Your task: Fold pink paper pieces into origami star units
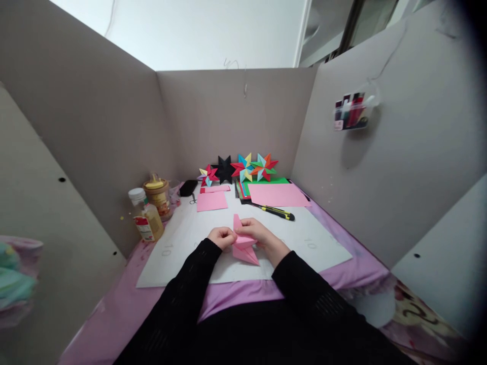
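Note:
A partly folded pink paper piece [243, 246] lies on the white mat [312, 243] in front of me. My left hand [221, 236] is closed in a pinch on its left edge. My right hand [262, 237] has its fingers curled over the paper's top and right side, holding it. One pointed flap sticks up between the hands, and another point reaches toward me. Both arms are in black sleeves.
Further back lie a small pink sheet [211, 201], a larger pink sheet [278, 195] on a coloured paper stack, and a yellow-black utility knife [277, 211]. Several folded paper stars [243, 168] line the back wall. Two bottles [152, 208] stand at left. Grey partitions enclose the desk.

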### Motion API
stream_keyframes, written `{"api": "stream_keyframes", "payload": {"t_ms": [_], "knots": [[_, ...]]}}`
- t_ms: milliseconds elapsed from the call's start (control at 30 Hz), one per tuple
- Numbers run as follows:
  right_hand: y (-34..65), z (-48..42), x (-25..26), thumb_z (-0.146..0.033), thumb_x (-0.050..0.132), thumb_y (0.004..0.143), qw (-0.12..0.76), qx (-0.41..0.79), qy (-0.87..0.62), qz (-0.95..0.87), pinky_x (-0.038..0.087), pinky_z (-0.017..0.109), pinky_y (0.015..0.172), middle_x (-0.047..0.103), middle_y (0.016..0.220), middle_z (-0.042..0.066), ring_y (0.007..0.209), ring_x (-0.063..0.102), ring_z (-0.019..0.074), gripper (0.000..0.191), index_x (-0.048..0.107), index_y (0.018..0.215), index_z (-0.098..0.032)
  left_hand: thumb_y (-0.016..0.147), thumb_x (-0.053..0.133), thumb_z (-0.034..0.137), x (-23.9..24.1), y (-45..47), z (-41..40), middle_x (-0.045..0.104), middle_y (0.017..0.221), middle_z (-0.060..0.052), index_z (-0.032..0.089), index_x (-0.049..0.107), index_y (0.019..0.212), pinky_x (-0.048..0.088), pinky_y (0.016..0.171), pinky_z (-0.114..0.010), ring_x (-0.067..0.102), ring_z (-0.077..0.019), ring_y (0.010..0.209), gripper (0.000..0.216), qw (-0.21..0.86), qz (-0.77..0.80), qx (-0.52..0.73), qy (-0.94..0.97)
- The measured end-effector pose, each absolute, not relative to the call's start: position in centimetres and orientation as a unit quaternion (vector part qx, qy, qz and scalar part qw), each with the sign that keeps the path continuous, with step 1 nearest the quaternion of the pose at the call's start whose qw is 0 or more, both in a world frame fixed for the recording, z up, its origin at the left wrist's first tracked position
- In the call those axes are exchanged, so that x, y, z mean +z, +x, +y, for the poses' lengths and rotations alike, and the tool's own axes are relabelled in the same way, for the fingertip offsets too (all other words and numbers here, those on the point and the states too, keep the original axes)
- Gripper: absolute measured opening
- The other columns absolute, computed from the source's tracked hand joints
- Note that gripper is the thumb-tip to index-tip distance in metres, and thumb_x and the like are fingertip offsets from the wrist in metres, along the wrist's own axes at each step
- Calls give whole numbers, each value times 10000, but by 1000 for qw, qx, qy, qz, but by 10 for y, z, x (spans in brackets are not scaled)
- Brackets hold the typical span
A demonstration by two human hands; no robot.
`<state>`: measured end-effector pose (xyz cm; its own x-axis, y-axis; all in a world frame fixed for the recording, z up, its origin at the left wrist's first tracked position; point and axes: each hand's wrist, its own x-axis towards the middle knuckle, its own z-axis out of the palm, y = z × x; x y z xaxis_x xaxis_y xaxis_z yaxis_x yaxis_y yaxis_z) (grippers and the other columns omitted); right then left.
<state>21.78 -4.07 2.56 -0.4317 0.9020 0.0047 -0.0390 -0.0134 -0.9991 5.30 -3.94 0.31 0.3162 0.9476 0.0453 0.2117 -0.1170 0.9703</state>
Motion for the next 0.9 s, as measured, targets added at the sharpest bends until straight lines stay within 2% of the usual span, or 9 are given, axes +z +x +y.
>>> {"api": "stream_keyframes", "payload": {"t_ms": [200,533,700,800,900], "knots": [[220,-39,27,-256,668,570,413,621,-355,-563,219,206,439,449,490,-49,432,352,56,197,516,569,-131,582,632,345,-2,52,-39,369,355,76,151,500,533,248,359,-195,326,-56,330,240,562,429,339,620],[222,-35,27,-278,714,548,434,637,-344,-536,226,211,439,460,494,-45,425,361,58,246,518,557,-130,578,648,313,-5,49,-36,443,405,58,127,521,549,233,376,-177,332,-33,361,227,564,374,273,684],[223,-33,26,-287,705,567,460,632,-330,-529,256,216,453,486,510,-29,438,391,70,230,546,578,-123,562,691,303,-5,53,-37,520,480,56,160,458,698,305,389,-168,419,-52,370,305,602,326,346,641],[223,-32,26,-294,702,579,482,627,-328,-516,265,219,464,498,519,-24,448,396,74,223,559,595,-124,572,685,244,-5,56,-39,563,563,40,167,455,725,353,432,-175,458,-56,418,287,564,296,422,645],[224,-31,26,-289,706,581,507,620,-322,-505,276,223,477,515,541,-16,469,413,83,216,568,610,-126,614,607,174,-3,54,-40,597,624,-7,139,579,716,413,515,-212,525,-94,521,112,465,301,446,703]]}}
